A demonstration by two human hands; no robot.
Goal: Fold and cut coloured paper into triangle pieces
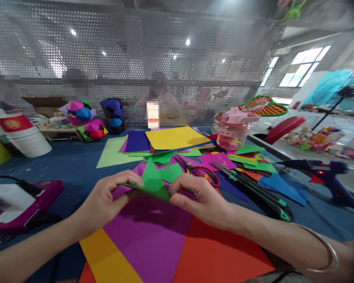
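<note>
Between my two hands is a piece of green paper (153, 188), raised over the purple sheet and slightly blurred. My left hand (113, 198) pinches its left end between thumb and fingers. At the right end, my right hand (196, 196) grips it the same way. Below lie a purple sheet (150, 232), an orange-red sheet (221, 251) and a yellow-orange sheet (109, 257). Just beyond my right hand rest red-handled scissors (205, 173) and a green and black utility knife (256, 192).
Stacked coloured sheets topped by a yellow one (177, 137) lie behind. A pink-lidded jar (234, 127) and a blue glue gun (327, 173) are on the right. On the left stand paper cups (26, 135), folded paper shapes (90, 127) and a magenta power strip (47, 192).
</note>
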